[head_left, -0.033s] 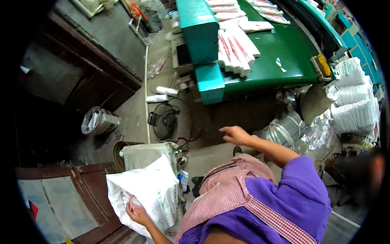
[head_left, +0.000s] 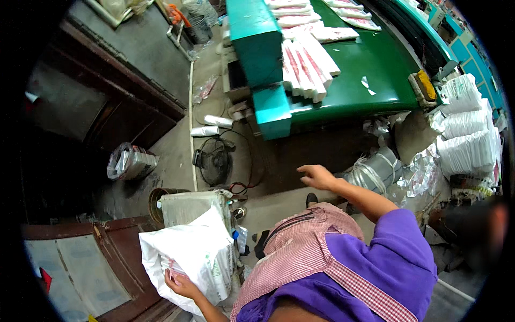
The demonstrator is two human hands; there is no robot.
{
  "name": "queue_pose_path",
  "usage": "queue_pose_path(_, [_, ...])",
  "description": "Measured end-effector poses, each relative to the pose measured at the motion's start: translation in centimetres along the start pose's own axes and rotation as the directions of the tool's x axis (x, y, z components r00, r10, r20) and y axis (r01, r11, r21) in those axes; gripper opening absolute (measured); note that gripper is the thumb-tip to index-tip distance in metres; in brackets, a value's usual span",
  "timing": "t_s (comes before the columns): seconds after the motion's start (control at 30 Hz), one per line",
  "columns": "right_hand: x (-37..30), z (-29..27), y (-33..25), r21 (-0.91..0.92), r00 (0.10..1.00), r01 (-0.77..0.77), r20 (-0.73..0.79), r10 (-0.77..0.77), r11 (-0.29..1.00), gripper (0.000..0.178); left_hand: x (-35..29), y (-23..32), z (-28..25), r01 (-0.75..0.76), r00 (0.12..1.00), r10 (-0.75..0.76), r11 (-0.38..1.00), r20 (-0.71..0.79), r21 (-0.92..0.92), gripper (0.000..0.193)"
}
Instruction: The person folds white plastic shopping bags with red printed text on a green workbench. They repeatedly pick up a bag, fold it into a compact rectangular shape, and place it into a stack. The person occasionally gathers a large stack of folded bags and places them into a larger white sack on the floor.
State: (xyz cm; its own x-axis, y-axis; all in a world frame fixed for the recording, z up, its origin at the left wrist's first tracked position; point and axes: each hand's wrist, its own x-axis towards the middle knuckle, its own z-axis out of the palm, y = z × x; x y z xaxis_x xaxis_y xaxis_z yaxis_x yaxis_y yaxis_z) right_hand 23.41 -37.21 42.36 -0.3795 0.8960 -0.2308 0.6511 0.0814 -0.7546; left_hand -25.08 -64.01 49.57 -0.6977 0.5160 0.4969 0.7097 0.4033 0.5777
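At the lower left, a large white plastic sack (head_left: 206,236) rests with its mouth spread, next to a pale box-like stand. Inside the mouth lies a bundle of folded white plastic bags with red print (head_left: 173,264). My left hand (head_left: 183,285) lies on that bundle at the sack's edge, fingers extended, its fingertips partly hidden. My right hand (head_left: 317,177) is held out in the air in front of me, forefinger stretched to the left and nothing in it. Beyond it, several white bundles with red print (head_left: 306,70) lie on a green machine table (head_left: 370,80).
A teal machine housing (head_left: 255,45) flanks the table. On the floor are a black fan (head_left: 217,163), cables, two white rolls (head_left: 205,131) and a filled clear bag (head_left: 131,161). A tied grey roll (head_left: 375,172) and stacked white bags (head_left: 466,145) stand at right.
My right hand has shifted slightly to the right. The view has turned a little, moving the machine left in the picture. My left hand stays at the sack.
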Motion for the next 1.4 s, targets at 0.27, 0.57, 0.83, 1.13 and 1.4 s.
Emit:
queue_pose_path(0.27, [3.3,-14.4,9.0,0.151,0.983,-0.148,-0.082,0.162,0.977,0.043,-5.1,26.1,16.0,-0.404,0.573,0.628,0.776,0.527,-0.485,0.035])
queue_pose_path(0.57, [-4.9,-26.0,22.1,0.499,0.777,-0.345,-0.323,0.54,0.795,0.044,-4.9,44.0,33.6,-0.196,0.306,0.814,0.561,0.494,-0.804,0.039])
queue_pose_path(0.83, [7.3,-37.1,25.1,0.29,0.844,-0.223,-0.42,0.333,0.931,0.043,-9.0,58.9,43.8,-0.019,0.111,0.849,0.521,0.516,-0.853,0.04])
queue_pose_path(1.13, [29.2,-54.8,26.5,-0.168,0.976,-0.06,-0.216,0.022,0.984,0.051,-15.0,69.4,65.3,-0.468,0.467,0.272,0.884,0.842,-0.026,0.087])
queue_pose_path(1.4, [46.4,-58.3,33.9,-0.661,0.995,0.005,-0.071,-0.069,0.75,0.066,-14.6,66.3,61.0,0.267,0.546,0.071,0.93,0.835,-0.254,0.081])
